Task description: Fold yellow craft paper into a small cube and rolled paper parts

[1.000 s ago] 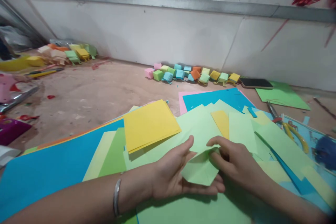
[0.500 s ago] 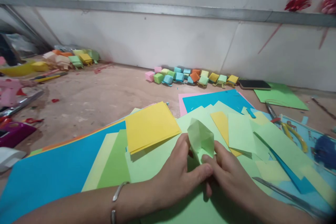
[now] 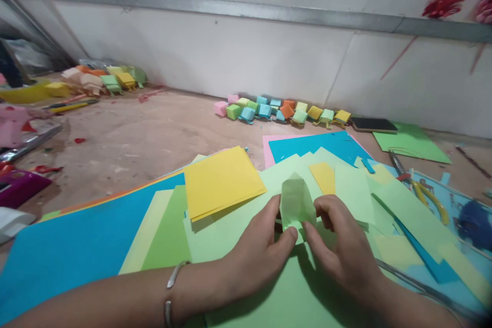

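Note:
A piece of light green paper (image 3: pixel 296 197), folded into a small peaked shape with raised walls, stands between my two hands. My left hand (image 3: pixel 265 238) grips its left lower part, thumb at the front and fingers behind it. My right hand (image 3: pixel 340 241) has its thumb against the lower right front of the paper and its bent index finger by the right edge; the other fingers are mostly hidden. Underneath lie light green sheets (image 3: pixel 269 297). Yellow square sheets (image 3: pixel 223 182) lie left of the folded piece.
Scissors with yellow handles (image 3: pixel 426 197) and a metal blade-like tool (image 3: pixel 415 282) lie at right. Folded paper boxes with little legs (image 3: pixel 265 111) line the wall, near a phone (image 3: pixel 373 124). Large blue paper (image 3: pixel 84 246), a purple object (image 3: pixel 23 189) and a pink glue gun (image 3: pixel 13 125) are at left.
My right thumb has drawn back from inside the folded paper to its right lower edge, and the right hand has opened somewhat. The paper now stands more upright. My left hand keeps hold.

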Demonstrator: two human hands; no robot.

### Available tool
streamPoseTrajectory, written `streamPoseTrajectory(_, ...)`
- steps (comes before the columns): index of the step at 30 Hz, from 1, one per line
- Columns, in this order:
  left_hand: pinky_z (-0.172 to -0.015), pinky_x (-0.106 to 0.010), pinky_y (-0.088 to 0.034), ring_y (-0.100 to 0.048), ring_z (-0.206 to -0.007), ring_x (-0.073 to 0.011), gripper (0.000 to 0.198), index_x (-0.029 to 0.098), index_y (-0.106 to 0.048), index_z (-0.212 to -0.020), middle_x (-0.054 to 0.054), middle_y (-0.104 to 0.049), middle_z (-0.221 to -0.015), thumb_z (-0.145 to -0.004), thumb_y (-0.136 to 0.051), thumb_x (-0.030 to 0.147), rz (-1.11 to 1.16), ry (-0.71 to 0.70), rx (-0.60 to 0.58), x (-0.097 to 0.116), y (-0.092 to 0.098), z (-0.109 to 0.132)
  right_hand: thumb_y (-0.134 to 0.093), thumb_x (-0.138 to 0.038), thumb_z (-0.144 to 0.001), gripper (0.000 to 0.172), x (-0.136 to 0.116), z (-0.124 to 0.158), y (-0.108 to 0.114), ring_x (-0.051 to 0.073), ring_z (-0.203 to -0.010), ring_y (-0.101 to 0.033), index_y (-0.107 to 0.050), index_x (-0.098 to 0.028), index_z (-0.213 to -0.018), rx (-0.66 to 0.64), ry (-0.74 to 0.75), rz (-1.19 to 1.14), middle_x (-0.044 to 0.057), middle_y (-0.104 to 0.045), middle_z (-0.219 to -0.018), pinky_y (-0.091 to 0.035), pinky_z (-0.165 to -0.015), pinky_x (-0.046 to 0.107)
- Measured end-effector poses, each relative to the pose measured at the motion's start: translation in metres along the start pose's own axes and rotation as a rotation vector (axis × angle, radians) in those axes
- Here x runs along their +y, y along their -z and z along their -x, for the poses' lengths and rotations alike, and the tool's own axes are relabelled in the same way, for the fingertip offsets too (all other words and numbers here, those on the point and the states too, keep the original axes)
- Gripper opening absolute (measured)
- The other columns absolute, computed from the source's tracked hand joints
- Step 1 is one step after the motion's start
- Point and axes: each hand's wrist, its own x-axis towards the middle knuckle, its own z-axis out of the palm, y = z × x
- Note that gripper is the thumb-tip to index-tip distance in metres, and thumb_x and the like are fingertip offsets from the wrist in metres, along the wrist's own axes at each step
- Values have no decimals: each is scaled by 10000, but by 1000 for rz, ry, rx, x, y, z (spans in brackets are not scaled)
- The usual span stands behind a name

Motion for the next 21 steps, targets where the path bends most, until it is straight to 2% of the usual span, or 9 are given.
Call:
streamPoseTrajectory(5,-913,-354,-447,-563,-988,-202,302,192,-503,-1124,-51,-607,-1099,-839,-479,93,-67,-46,7,-3,0,2,-448,-58,-850,140,-1,-1,1,140,-728,-507,-479,-193,-826,-12,66,-72,27,-518,-788,-437,-613,226)
streamPoseTrajectory(9,-931,-379,-440,-556,-1015,-215,302,191,-514,-1122,-70,-597,-1144,-838,-485,95,-139,-97,8,-5,1,2,-475,-70,-864,129,-1,-1,2,143,-776,-537,-542,-180,-875,-19,79,-125,44,-560,-843,-456,-629,224)
streamPoseTrajectory(13,-911,-383,-451,-544,-1012,-216,310,187,-512,-1128,-76,-587,-1127,-841,-479,77,-230,-206,-2,-8,2,4,-515,-112,-885,109,-1,-1,4,128,-734,-560,-596,-185,-878,-2,81,-143,32,-590,-826,-465,-611,213)
streamPoseTrajectory(17,-893,-378,-465,-532,-989,-209,331,180,-517,-1116,-76,-573,-1077,-828,-451,31,-294,-313,-44,-8,2,5,-574,-154,-847,49,-1,3,4,113,-584,-543,-556,-199,-850,20,-70,-156,-21,-574,-684,-457,-520,208)
streamPoseTrajectory(19,-926,-381,-460,-522,-1031,-210,398,175,-509,-1152,-87,-558,-1113,-805,-433,-5,-307,-353,-62,-8,3,5,-588,-147,-812,125,-1,4,4,113,-556,-546,-534,-203,-909,15,-155,-186,-35,-576,-677,-468,-505,212)
streamPoseTrajectory(21,-961,-385,-450,-514,-1072,-210,443,175,-498,-1186,-95,-541,-1150,-795,-427,-22,-313,-377,-74,-8,2,6,-566,-127,-801,148,-2,4,4,121,-595,-563,-538,-207,-923,-5,-142,-204,-22,-588,-719,-481,-526,219)
